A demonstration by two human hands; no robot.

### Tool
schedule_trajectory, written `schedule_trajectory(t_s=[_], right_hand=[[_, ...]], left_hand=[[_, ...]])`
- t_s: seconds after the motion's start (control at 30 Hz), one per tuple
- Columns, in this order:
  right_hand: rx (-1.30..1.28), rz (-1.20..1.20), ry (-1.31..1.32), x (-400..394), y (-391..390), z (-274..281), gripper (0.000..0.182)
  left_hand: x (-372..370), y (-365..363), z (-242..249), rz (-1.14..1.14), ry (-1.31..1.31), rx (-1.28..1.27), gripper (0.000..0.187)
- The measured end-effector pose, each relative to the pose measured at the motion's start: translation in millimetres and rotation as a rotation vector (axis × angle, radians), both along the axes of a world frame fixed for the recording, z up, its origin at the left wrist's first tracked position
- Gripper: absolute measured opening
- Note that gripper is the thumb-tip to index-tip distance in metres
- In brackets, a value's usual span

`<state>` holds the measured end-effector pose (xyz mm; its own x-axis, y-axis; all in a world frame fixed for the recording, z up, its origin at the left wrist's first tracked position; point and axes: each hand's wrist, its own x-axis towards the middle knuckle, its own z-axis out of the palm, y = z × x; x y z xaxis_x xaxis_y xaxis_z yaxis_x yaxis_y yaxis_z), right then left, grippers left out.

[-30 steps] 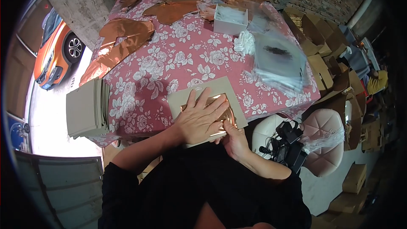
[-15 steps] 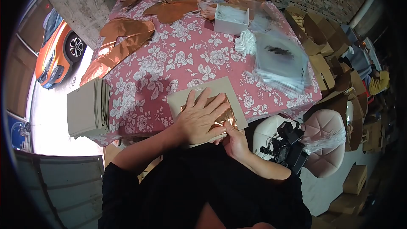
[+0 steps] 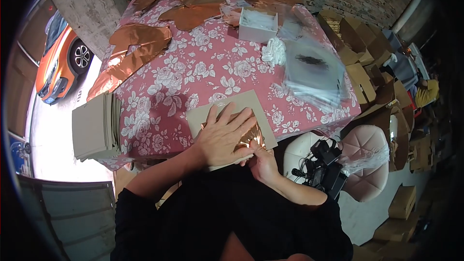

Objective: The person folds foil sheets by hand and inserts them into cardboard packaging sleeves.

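Observation:
A grey-beige card (image 3: 263, 108) lies at the table's near edge with folded copper foil (image 3: 252, 137) on it. My left hand (image 3: 224, 135) rests flat over the foil, its fingers spread and pointing away from me. To its right, my right hand (image 3: 262, 163) has its thumb and fingers pressed together at the near edge of the card and foil. What those fingers pinch is partly hidden, so I cannot make out whether it is foil, card or both.
Stacked cards (image 3: 96, 126) stand at the table's left corner. Copper foil balloons (image 3: 130, 58) lie left and far. A white box (image 3: 257, 25), white ribbon (image 3: 274, 51) and plastic sleeves (image 3: 314, 75) are at right. Beyond the edge, a chair (image 3: 369, 164) bears black devices (image 3: 328, 164).
The whole view has shifted slightly, with table items appearing a little further left. Both hands stay at the card and foil, in nearly the same pose.

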<state>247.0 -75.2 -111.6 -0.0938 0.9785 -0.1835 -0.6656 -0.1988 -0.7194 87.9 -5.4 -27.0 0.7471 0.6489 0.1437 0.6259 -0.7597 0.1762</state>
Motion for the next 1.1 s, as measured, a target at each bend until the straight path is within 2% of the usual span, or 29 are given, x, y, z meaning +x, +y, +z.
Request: schedule_trajectory(t_s=[0.23,0.3,0.33,0.4,0.43,0.47,0.53,0.67,0.7,0.77,0.8,0.87,0.9,0.93,0.97,1.03,1.07,1.1], right_hand=[[0.011,0.025,0.010,2,0,-1,0.023],[0.011,0.076,-0.005,4,1,-9,0.023],[0.018,0.078,-0.002,5,2,-7,0.023],[0.044,0.018,0.014,5,0,3,0.023],[0.045,0.020,0.018,7,-2,9,0.023],[0.001,0.007,-0.004,10,-2,17,0.023],[-0.040,-0.010,-0.028,18,-3,27,0.024],[0.014,-0.060,-0.047,46,-1,35,0.026],[0.019,-0.145,-0.040,55,-1,36,0.025],[-0.044,-0.317,-0.073,80,2,45,0.026],[0.066,-0.352,-0.086,95,2,59,0.033],[0.125,-0.510,-0.134,129,3,79,0.045],[0.216,-0.583,-0.142,149,0,86,0.039],[0.175,-0.695,-0.083,172,-3,84,0.028],[0.273,-0.679,-0.082,204,-11,73,0.022],[0.261,-0.845,-0.081,233,-19,84,0.021],[0.399,-0.700,-0.052,259,-27,77,0.023],[0.467,-0.681,-0.041,269,-30,81,0.023]], left_hand=[[1,2,0,0.015,0.089,-0.110,0.078],[0,6,1,0.036,0.115,-0.252,0.078],[-1,8,6,0.040,0.119,-0.245,0.078],[-3,16,18,0.036,-0.066,-0.478,0.073],[-11,20,19,-0.009,-0.249,-0.536,0.066],[-14,24,21,-0.007,-0.246,-0.534,0.066],[-15,34,26,0.025,-0.444,-0.543,0.060],[-7,62,36,0.035,-0.617,-0.497,0.049],[1,68,32,0.075,-0.707,-0.404,0.044],[16,87,34,0.092,-0.743,-0.385,0.040],[24,98,35,0.116,-0.776,-0.369,0.037],[50,113,39,0.146,-0.751,-0.292,0.032],[64,120,42,0.128,-0.697,-0.310,0.031],[79,126,44,0.110,-0.641,-0.327,0.030],[96,136,43,0.105,-0.639,-0.325,0.030],[132,158,28,-0.170,-0.390,-0.068,0.026],[149,166,20,-0.176,-0.388,-0.067,0.026],[165,174,12,-0.234,-0.302,0.033,0.032]])
